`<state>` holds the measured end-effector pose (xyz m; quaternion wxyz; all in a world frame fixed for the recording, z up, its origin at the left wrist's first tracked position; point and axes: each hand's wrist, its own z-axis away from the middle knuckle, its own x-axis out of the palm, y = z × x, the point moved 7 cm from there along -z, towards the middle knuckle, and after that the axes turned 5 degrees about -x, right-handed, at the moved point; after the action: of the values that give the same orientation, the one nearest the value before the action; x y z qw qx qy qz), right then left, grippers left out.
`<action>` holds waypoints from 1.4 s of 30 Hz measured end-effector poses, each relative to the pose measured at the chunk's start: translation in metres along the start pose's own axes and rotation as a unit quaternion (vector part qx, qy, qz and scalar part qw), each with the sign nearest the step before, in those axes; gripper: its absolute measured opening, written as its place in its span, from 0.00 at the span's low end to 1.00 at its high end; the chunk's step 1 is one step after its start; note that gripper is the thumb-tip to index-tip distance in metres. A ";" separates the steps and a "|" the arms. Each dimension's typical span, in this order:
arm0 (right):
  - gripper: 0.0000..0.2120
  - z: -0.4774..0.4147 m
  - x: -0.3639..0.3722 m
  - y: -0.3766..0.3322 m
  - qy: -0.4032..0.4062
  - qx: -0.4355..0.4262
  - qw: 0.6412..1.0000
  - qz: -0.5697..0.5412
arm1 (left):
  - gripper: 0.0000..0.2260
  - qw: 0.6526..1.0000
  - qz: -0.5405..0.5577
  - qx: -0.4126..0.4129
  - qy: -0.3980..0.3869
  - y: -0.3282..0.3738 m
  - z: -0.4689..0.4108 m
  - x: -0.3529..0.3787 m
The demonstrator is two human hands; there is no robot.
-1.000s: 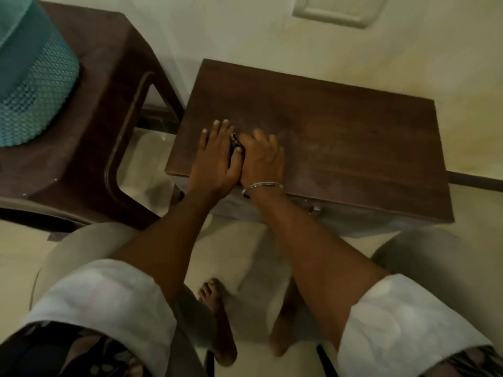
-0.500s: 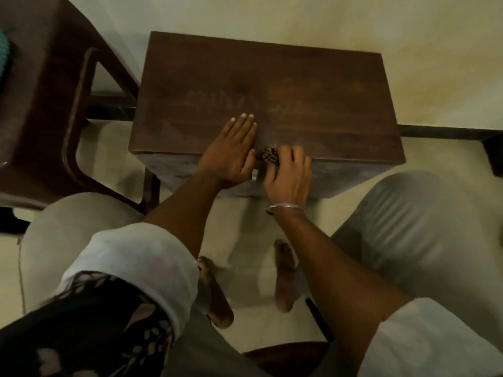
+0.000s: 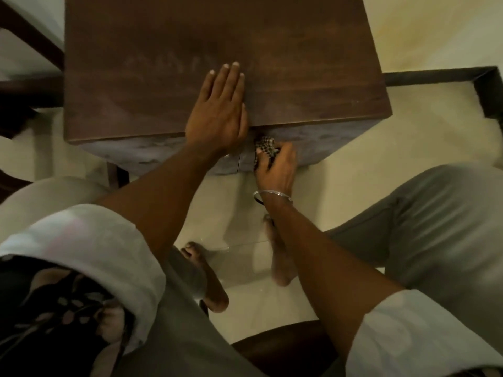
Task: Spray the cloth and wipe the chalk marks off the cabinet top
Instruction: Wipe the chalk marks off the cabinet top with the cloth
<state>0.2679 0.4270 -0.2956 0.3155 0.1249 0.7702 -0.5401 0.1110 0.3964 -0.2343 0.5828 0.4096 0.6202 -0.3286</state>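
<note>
left hand (image 3: pixel 217 110) flat on cabinet top (image 3: pixel 163 36) | right hand (image 3: pixel 276 170) gripping cloth (image 3: pixel 265 146) (below front edge)

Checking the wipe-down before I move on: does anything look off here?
Faint whitish chalk marks remain on the dark wooden cabinet top, while the right hand holds the checkered cloth below the front edge, off the top. The left hand rests flat.

Head view, steeply down, close over cabinet top (image 3: pixel 217 36)
</note>
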 end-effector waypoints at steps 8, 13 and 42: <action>0.10 -0.004 0.031 0.014 0.012 -0.011 0.998 0.058 | 0.29 0.999 -0.030 -0.034 0.002 0.002 -0.004 0.004; 0.12 0.001 0.049 0.030 -0.014 -0.032 0.996 0.087 | 0.27 0.999 -0.007 -0.046 0.019 0.002 -0.006 0.006; 0.19 -0.007 0.041 0.016 0.005 -0.044 0.999 0.002 | 0.27 0.997 0.013 -0.045 0.062 0.000 -0.006 0.009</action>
<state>0.2424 0.4335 -0.3316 0.3175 0.1154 0.7945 -0.5045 0.1083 0.4025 -0.2423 0.5654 0.4106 0.6640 -0.2662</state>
